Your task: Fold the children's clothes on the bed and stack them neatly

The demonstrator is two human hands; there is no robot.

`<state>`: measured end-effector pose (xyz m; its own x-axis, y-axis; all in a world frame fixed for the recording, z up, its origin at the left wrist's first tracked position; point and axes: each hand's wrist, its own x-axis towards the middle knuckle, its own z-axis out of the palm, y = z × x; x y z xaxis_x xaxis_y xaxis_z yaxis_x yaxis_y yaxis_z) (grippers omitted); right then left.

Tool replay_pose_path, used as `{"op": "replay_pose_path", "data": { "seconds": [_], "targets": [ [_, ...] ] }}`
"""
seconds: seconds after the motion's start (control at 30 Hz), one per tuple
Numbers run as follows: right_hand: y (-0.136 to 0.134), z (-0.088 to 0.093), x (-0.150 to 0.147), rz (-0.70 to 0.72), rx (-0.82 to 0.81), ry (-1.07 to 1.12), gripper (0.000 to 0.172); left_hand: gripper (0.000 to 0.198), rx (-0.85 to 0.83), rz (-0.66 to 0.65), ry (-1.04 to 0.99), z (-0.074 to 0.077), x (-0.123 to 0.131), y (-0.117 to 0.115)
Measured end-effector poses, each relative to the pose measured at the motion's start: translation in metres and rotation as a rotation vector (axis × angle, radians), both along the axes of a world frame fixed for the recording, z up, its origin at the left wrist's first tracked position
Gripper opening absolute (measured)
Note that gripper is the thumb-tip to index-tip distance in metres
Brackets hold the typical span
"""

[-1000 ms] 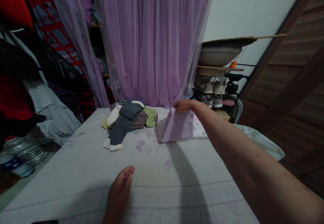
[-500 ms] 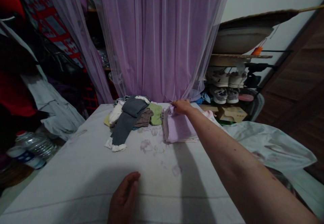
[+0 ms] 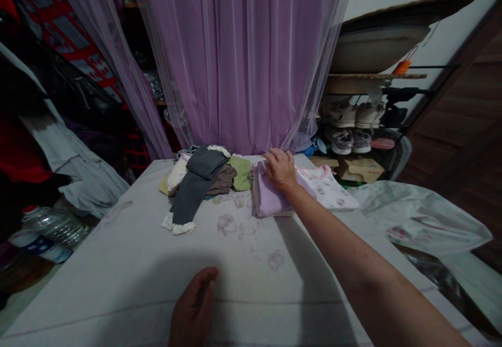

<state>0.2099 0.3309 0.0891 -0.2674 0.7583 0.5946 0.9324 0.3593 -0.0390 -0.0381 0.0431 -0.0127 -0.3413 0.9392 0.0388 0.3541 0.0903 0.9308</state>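
Resting open right hand (image 3: 280, 169) on folded lilac cloth (image 3: 269, 198)

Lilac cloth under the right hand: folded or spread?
Folded: the lilac cloth lies in a squared stack, layered edges showing, with the right hand on top.

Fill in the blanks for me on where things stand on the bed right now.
The hand resting on the folded purple cloth is the ____ one.
The pile of clothes lies to the ____ of that cloth.
The sheer curtain behind them is ____.

Missing words: right, left, purple.
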Motion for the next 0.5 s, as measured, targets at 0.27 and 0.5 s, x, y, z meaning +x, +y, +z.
{"op": "replay_pose_path", "data": {
  "seconds": [0.27, 0.5],
  "targets": [
    [-0.005, -0.016, -0.004, -0.064, -0.431, -0.083, 0.057, 0.04, 0.009, -0.035, 0.057, 0.004, 0.0, -0.001],
    [0.008, -0.013, -0.014, -0.15, -0.63, -0.059, 0.063, 0.038, 0.022, -0.051, 0.076, 0.002, 0.001, -0.001]
  ]
}}
